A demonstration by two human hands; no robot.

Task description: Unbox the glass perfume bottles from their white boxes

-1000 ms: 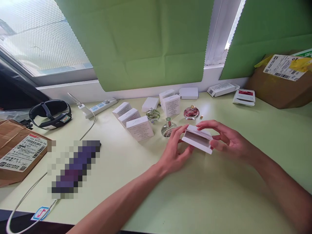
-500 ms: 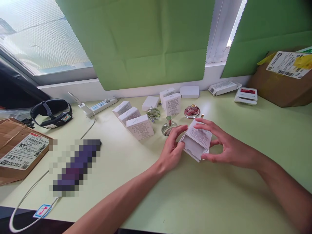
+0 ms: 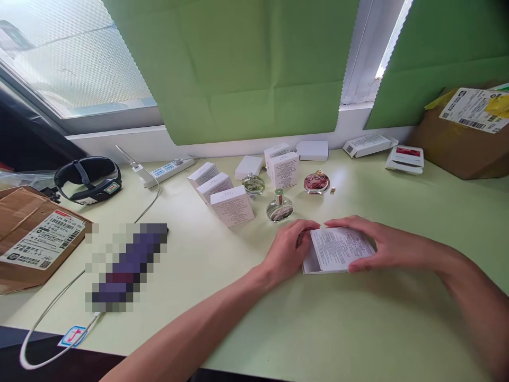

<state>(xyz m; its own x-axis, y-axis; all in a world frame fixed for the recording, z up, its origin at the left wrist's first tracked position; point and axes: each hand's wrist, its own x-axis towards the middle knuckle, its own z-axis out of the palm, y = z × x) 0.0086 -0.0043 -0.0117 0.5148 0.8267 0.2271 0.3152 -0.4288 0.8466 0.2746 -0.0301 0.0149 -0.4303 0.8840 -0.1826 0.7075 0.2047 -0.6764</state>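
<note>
Desk (image 3: 358,329) count: 3 small glass bottles – green (image 3: 253,184), clear (image 3: 280,208), pink (image 3: 316,182). Approx 10 white boxes incl. the flat one (image 3: 338,250) under 2 hands, left (image 3: 287,250) & right (image 3: 387,245). 2 brown cartons, far left (image 3: 35,239) & far right (image 3: 465,132); 1 power strip (image 3: 169,171), 1 headset (image 3: 88,179).

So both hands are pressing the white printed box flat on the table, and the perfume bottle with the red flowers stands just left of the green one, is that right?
Not quite. The head view shows the red-flowered bottle to the right of the green one, not left. The left hand and right hand do press the white printed box on the table.
</note>
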